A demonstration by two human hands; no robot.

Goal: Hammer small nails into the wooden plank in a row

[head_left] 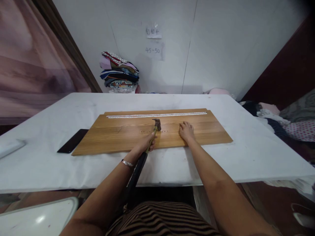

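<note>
A claw hammer (157,125) is in my left hand (146,143), which grips its handle below the head. The black lower grip slants down toward my body. Under the hammer lies a flat wood-grain board (209,134), with a row of small dark dots (163,131) across its middle; whether they are nails or holes I cannot tell. To the right of the dots, my right hand (187,131) rests on the board, fingers a little bent and apart, with nothing visible in them. A white measuring strip (172,115) runs along the board's far edge.
The board lies on a white-covered table (98,170). A black flat panel (73,141) sits by its left end, and a white object (11,147) is farther left. Folded clothes (119,72) are stacked behind the table. A white stool (39,216) stands at the lower left.
</note>
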